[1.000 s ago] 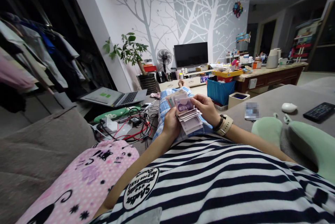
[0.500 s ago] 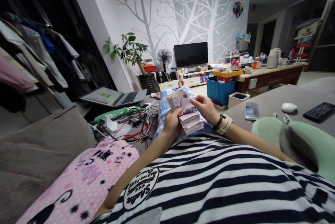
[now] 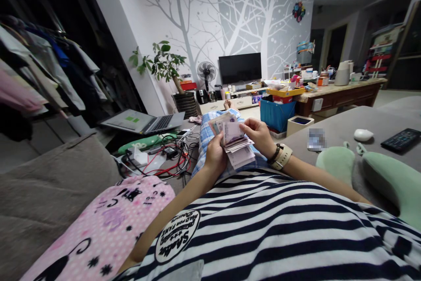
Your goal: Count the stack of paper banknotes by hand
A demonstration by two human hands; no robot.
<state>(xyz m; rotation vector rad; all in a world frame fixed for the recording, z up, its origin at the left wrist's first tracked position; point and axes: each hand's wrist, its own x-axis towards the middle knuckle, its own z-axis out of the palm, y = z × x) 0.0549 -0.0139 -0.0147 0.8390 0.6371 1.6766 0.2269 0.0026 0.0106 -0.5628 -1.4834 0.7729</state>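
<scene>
On the sofa, head view, left to right:

Far left: hanging clothes point(image 3: 49, 66); pink cat-print blanket point(image 3: 108, 224) over the sofa arm.
Left-centre: open laptop point(image 3: 144, 121), tangle of red and black cables point(image 3: 167, 160), potted plant point(image 3: 164, 64) by the wall.
Left hand point(image 3: 215, 154): closed around the lower end of the banknote stack point(image 3: 235, 143), thumb on top.
Banknote stack: held over the lap, above the blue plaid trousers point(image 3: 207, 134); fanned, top note peeled up.
Right hand point(image 3: 261, 136): fingertips pinched on the top note's upper edge; wristwatch point(image 3: 284, 157) on that wrist.
Handling: judged light, thin, limp paper; slippery note on note, so the fan can slide apart. Best grip: clamp one short end, pinch single notes at the free edge.
Readable text: shirt logo point(image 3: 177, 236) shows "MAD FOR FAME", the rest too distorted; digits on the notes not legible.
Right: grey cushion point(image 3: 345, 127) carrying a white mouse point(image 3: 363, 135) and dark remote point(image 3: 401, 139); green pillows point(image 3: 388, 180) nearer.
Back: TV point(image 3: 240, 68), fan point(image 3: 206, 72), cluttered tabletop point(image 3: 345, 84).
</scene>
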